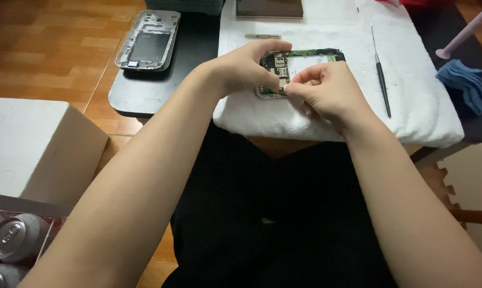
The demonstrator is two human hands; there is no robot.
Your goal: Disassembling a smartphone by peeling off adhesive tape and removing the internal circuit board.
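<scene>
An opened phone point(310, 57) with its green circuit board exposed lies on a white towel point(422, 106). My left hand point(246, 66) grips the phone's left end, fingers curled over its top edge. My right hand point(326, 90) rests at the phone's near edge, its thumb and forefinger pinched together on a small part at the lower left corner; what they pinch is too small to tell.
A phone's rear frame point(148, 40) lies on the dark table point(145, 96) at left. A thin black tool point(380, 72) and a small metal tool point(262, 36) lie on the towel. Blue cloth point(467, 82) at right. A white box point(33, 149) and cans point(11, 237) at lower left.
</scene>
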